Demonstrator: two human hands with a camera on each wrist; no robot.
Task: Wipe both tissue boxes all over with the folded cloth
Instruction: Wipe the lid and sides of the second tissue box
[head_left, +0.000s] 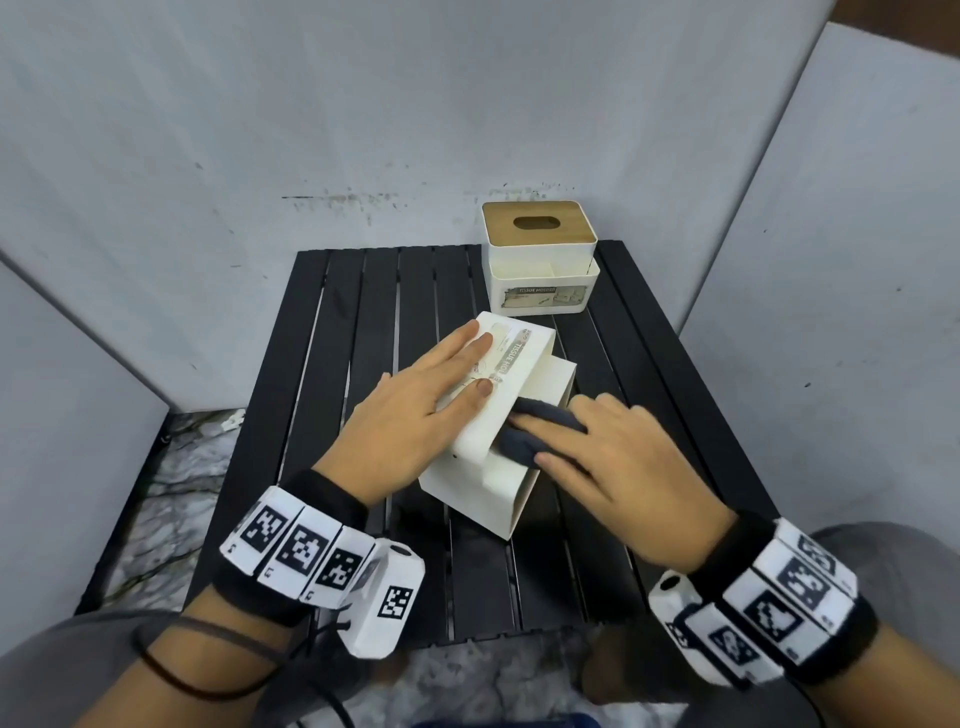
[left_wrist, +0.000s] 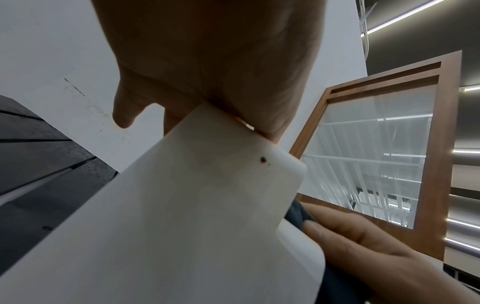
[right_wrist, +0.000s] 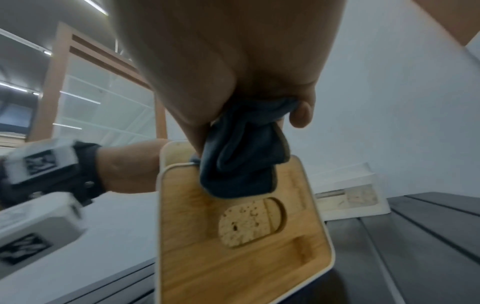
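A white tissue box (head_left: 467, 493) lies tipped on its side in the middle of the black slatted table (head_left: 363, 312). My left hand (head_left: 480, 358) rests flat on its labelled upper face, fingers straight. My right hand (head_left: 561, 431) grips a bunched dark blue-grey cloth (head_left: 530, 431) against the box's right side. In the right wrist view the cloth (right_wrist: 241, 160) touches the box's wooden lid (right_wrist: 233, 246) just above its oval slot. The second tissue box (head_left: 540, 260), white with a wooden lid, stands upright at the table's far right edge.
Pale grey panels close in the table on the left, back and right. A marbled floor (head_left: 176, 493) shows past the table's left edge. Bare slats lie to the left of the tipped box and in front of it.
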